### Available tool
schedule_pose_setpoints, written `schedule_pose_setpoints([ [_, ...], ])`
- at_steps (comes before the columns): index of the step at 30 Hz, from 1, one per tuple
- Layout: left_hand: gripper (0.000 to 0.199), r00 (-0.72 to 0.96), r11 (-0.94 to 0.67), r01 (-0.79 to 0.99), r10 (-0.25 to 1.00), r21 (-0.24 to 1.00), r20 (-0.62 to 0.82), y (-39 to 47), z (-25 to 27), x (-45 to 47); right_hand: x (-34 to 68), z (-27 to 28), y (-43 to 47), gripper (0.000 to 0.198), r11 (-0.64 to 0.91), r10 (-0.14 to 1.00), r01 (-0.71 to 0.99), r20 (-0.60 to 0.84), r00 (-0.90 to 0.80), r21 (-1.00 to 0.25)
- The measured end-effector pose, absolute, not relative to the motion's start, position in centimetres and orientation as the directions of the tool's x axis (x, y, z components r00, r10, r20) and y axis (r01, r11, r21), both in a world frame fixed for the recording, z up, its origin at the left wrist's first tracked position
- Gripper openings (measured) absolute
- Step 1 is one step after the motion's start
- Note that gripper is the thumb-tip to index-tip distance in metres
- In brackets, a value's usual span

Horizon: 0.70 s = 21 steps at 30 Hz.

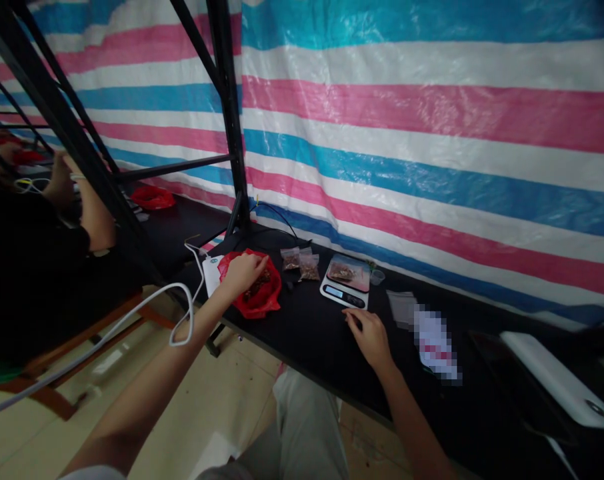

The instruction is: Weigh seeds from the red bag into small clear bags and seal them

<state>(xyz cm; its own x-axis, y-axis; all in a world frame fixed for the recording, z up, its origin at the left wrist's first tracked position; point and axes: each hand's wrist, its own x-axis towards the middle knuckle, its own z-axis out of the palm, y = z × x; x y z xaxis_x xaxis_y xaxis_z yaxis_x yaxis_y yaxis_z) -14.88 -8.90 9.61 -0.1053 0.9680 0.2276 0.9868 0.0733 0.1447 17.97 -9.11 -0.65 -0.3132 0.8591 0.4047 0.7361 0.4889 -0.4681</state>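
- The left hand (pixel 243 272) reaches into a red bag (pixel 255 293) lying open on the black surface (pixel 307 333); its fingers curl down among the brown bits inside — whether they pinch anything cannot be told.
- The right hand (pixel 369 337) rests palm-down on the surface just in front of a small digital scale (pixel 346 281), fingers spread loosely, holding nothing.
- The scale carries a clear bag of brown bits, near the right fingertips but apart from them.
- Two small filled clear bags (pixel 301 262) lie between the red bag and the scale.
- Empty clear bags (pixel 403 308) lie right of the scale.
- Another person's arm (pixel 89 213) shows at far left.
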Motion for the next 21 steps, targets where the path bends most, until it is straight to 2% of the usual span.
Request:
schedule_pose_setpoints([
  [4,0.053,-0.088,-0.013,0.955,0.942,0.297,0.324,-11.1,10.1,-14.2,18.1,0.7,-8.8,0.026,0.334,0.903,0.755,0.42,-0.086,-0.564],
  [6,0.051,-0.044,-0.099,0.913,0.94,0.396,0.337,-12.7,9.7,-13.6,18.3,1.5,-8.4,0.027,0.278,0.906,0.775,0.423,-0.015,-0.568],
  [11,0.044,0.23,-0.37,0.74,0.924,0.562,0.305,-16.5,7.4,-10.0,18.6,2.7,-5.8,0.032,0.141,0.918,0.849,0.389,0.081,-0.509],
  [14,0.043,0.386,-0.493,0.661,0.87,0.566,0.308,-17.5,5.8,-6.9,18.6,2.4,-3.2,0.034,0.088,0.943,0.806,0.309,0.121,-0.585],
  [17,0.044,0.453,-0.533,0.61,0.842,0.587,0.294,-17.2,4.5,-4.4,18.6,2.2,-1.0,0.032,0.058,0.949,0.731,0.264,0.17,-0.679],
  [21,0.048,0.397,-0.466,0.555,0.876,0.689,0.272,-15.1,3.7,-2.8,18.6,2.1,0.3,0.035,0.051,0.946,0.715,0.263,0.189,-0.697],
])
